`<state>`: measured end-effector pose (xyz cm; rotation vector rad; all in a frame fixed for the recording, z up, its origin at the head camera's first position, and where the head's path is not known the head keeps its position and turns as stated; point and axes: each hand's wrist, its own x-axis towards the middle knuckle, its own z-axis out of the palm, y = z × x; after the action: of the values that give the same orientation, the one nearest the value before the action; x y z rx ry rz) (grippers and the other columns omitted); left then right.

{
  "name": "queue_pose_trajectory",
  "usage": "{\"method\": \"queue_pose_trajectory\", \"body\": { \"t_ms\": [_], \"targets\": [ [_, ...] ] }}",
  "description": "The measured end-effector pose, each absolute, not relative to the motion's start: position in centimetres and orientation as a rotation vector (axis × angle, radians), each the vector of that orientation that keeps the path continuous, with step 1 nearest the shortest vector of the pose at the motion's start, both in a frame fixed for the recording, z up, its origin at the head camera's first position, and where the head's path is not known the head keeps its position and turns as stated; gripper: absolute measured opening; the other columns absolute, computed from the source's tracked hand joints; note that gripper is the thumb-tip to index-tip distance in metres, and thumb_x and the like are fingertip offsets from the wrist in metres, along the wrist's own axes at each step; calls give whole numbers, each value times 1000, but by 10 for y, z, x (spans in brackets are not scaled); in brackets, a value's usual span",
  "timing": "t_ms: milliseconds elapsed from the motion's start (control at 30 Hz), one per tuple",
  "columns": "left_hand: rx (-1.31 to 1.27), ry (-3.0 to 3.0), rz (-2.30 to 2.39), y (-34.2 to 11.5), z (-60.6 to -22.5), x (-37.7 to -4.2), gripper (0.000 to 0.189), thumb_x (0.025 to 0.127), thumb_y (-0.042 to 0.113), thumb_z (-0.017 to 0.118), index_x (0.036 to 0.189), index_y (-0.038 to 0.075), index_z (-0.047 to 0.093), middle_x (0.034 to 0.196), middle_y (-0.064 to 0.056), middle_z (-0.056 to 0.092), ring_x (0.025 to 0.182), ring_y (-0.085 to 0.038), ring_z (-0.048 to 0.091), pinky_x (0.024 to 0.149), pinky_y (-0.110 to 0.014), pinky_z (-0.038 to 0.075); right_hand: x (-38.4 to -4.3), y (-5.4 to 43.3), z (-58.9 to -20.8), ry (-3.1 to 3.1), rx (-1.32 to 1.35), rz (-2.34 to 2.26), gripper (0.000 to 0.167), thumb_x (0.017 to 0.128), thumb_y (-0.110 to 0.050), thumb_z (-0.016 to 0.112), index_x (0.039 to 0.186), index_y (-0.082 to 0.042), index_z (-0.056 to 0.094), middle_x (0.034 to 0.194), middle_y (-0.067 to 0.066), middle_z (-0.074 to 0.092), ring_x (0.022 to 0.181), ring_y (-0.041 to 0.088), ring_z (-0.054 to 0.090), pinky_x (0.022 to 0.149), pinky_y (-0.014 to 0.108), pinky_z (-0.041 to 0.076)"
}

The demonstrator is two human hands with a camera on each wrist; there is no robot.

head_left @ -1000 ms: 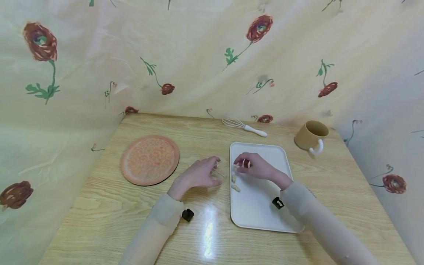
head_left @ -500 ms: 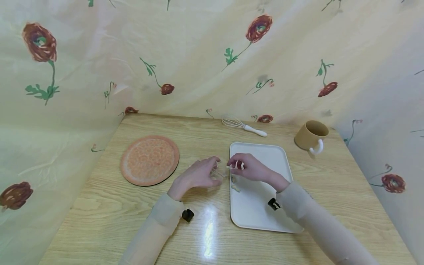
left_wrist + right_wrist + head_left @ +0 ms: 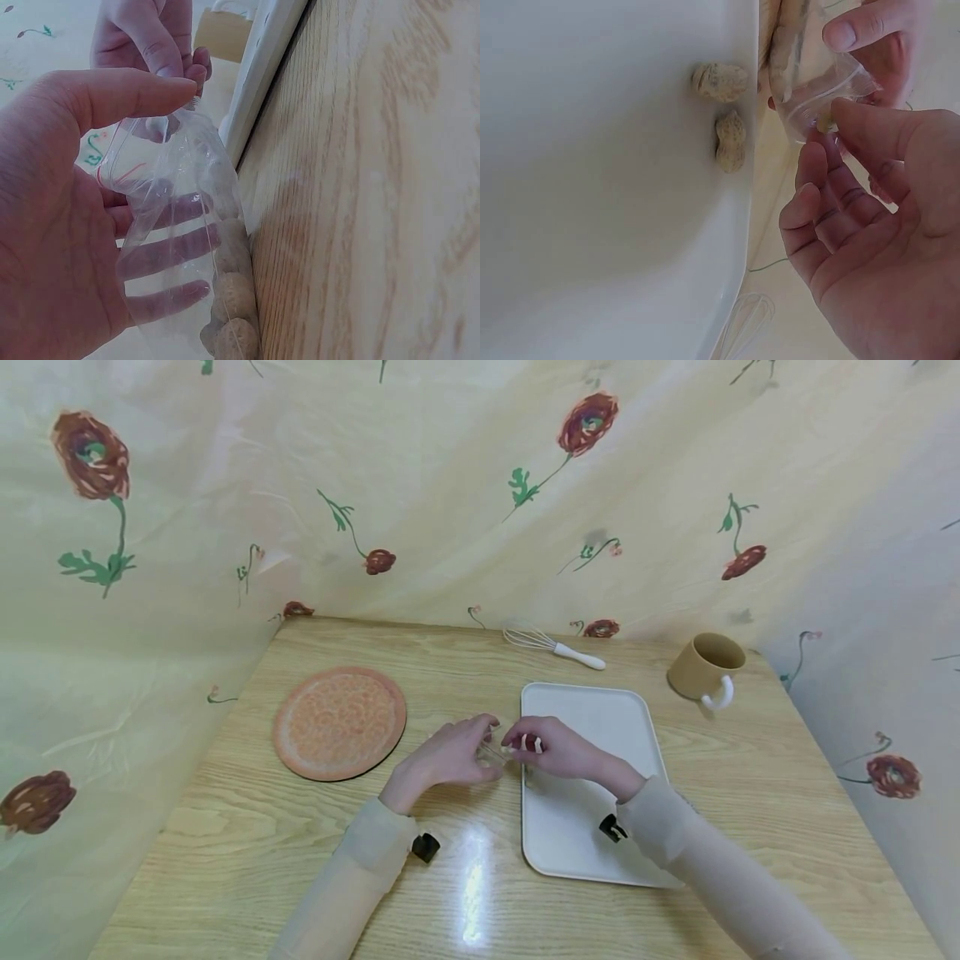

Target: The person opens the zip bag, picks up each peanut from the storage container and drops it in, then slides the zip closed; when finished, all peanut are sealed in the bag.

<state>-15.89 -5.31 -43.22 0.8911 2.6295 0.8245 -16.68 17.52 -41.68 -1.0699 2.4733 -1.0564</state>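
While you've got both hands bunched up at the tray's left edge, here's the rundown, biggest stuff first:

table (image 3: 225, 827): light wood grain, no writing I can make out anywhere.
tray (image 3: 600, 710): white, rounded corners, long axis running away from you; two peanuts (image 3: 724, 112) in the shell lie on it by its left rim.
placemat (image 3: 339, 721): round, orange, well left of your hands.
mug (image 3: 705, 667): tan with a white handle, far right.
whisk (image 3: 555, 646): white handle, back of the table.
left hand (image 3: 450, 758): your thumb and fingers curl around the bag, pinching its mouth.
right hand (image 3: 551, 750): your thumb and forefinger pinch the bag's rim at the opening.
bag (image 3: 187, 247): clear plastic, red line near the top, no readable label. It stands roughly upright just beside the tray's left rim, mouth up, with peanuts piled at its bottom on the table.
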Motion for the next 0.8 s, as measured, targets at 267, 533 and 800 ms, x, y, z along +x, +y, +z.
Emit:
{"method": "queue_pose_trajectory", "body": {
  "t_ms": [267,533,800],
  "targets": [
    [893,2627,819,-54,-434,-160,74,84,40,73,144,9,43,127,-7,62,116,-21,58,103,-50,40,-164,171,-413,2452,-1074,-1055,17,91,2,68,108,-3,70,93,6,68,82,17,58,65,27,48],
    [893,2629,816,-54,-434,-161,75,84,41,74,144,10,43,129,-7,61,116,-21,58,101,-49,41,-164,174,-416,2458,-1072,-1061,17,91,1,69,108,-2,69,93,6,68,83,17,59,66,27,49],
    [892,2629,830,-54,-434,-161,74,84,40,75,144,10,44,129,-8,61,116,-22,58,100,-49,42,-165,178,-416,2489,-1081,-1068,15,92,-2,69,106,-1,69,91,6,67,81,15,59,63,27,49]
  ]
}}
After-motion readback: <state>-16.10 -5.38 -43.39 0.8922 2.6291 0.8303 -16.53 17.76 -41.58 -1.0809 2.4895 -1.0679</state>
